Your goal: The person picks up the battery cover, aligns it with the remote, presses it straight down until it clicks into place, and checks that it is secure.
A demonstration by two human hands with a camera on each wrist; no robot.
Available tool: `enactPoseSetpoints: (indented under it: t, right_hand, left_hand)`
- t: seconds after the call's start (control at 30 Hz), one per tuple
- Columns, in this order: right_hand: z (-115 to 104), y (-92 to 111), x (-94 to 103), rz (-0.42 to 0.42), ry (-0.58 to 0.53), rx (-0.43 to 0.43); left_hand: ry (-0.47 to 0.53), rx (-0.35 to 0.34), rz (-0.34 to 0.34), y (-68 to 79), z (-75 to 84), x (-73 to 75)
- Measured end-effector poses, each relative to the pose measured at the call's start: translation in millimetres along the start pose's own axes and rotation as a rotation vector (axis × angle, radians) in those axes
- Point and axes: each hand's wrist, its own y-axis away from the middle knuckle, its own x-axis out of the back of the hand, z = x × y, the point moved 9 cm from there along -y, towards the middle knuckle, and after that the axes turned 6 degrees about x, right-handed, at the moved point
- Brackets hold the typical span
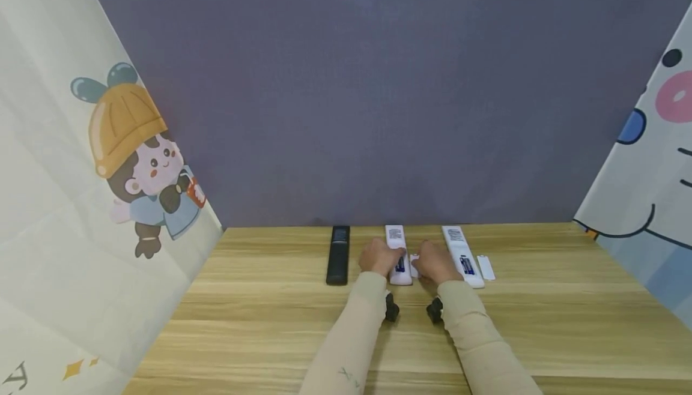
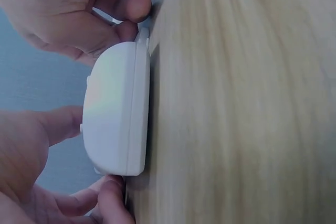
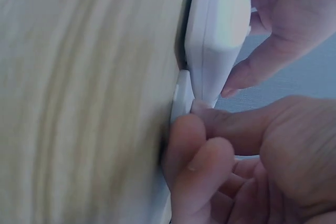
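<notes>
A white remote control [image 1: 395,238] lies face down in the middle, batteries [image 1: 400,264] showing in its uncovered compartment. My left hand [image 1: 378,256] holds it from the left, thumb on its upper face and fingers at its side; the left wrist view shows the remote's rounded end [image 2: 113,108] between both hands. Close by on the right, my right hand [image 1: 435,262] pinches a small white battery cover [image 1: 414,267] between thumb and fingers. In the right wrist view this cover [image 3: 181,96] sits low beside the remote's edge, partly hidden by the fingertips.
To the left lies a black remote control [image 1: 337,256]. Right of my right hand is a second white remote [image 1: 456,236] with batteries showing, and its loose cover [image 1: 486,268] beside it. All rest on a wooden table [image 1: 243,323] before a grey backdrop [image 1: 346,95].
</notes>
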Motion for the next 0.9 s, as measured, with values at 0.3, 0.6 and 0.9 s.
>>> enactPoseSetpoints:
  t: [0.3,0.6,0.9]
  right_hand:
    - [-2.6,-3.5,0.2,0.001,-0.001,0.010]
    - [-2.8,-3.9,-0.3,0.017,0.013,-0.001]
    - [-0.3,-1.0,-0.5,0.006,0.013,-0.016]
  left_hand:
    - [0.036,0.029,0.009,-5.0,-2.1,-4.6]
    - [0.032,0.021,0.007,-4.8,-2.5,-8.8]
    - [0.052,-0.009,0.011,-3.8,-1.6,-10.8]
